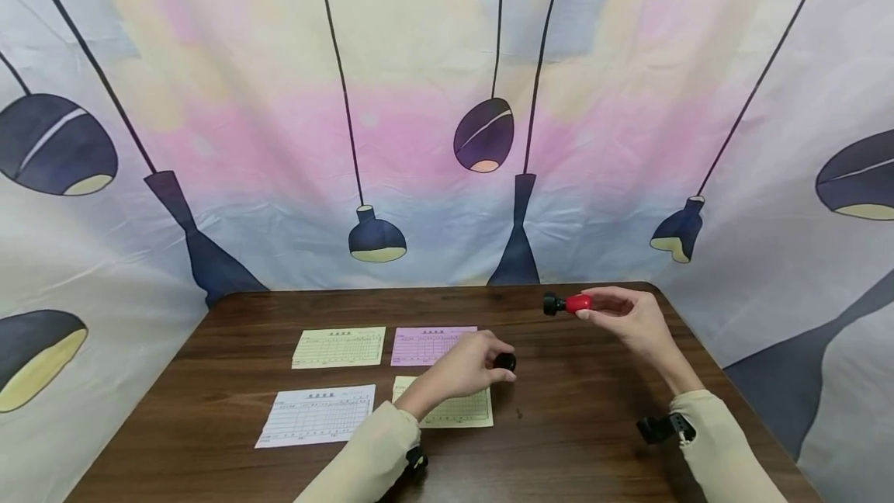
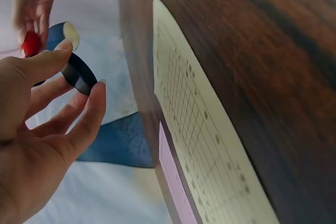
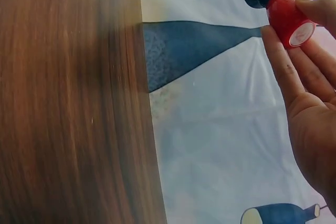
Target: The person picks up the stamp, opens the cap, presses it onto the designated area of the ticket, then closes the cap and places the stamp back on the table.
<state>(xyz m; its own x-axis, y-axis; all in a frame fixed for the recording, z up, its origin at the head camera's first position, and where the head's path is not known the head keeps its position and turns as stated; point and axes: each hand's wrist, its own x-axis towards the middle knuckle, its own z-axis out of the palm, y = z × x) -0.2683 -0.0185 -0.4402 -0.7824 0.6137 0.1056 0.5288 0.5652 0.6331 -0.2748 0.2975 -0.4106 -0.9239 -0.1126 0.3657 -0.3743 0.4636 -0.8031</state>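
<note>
Over the right side of the table, my right hand (image 1: 639, 324) pinches a stamp by its red handle (image 1: 578, 303), holding it sideways in the air with the black head pointing left. In the right wrist view the red handle (image 3: 289, 20) lies between thumb and fingers, its pale round end showing. My left hand (image 1: 464, 363) grips a round black cap (image 1: 504, 363) between thumb and fingertips, raised over the table. Seen from the left wrist, the cap (image 2: 80, 74) is shallow and apart from the stamp. Below the left forearm a yellow-green form (image 1: 457, 411) is partly hidden.
A purple form (image 1: 419, 346), another yellow-green form (image 1: 338, 348) and a white form (image 1: 317, 415) lie on the left and middle of the brown wooden table (image 1: 559, 449). A cloth (image 1: 433, 239) printed with lamps hangs behind the table's back edge.
</note>
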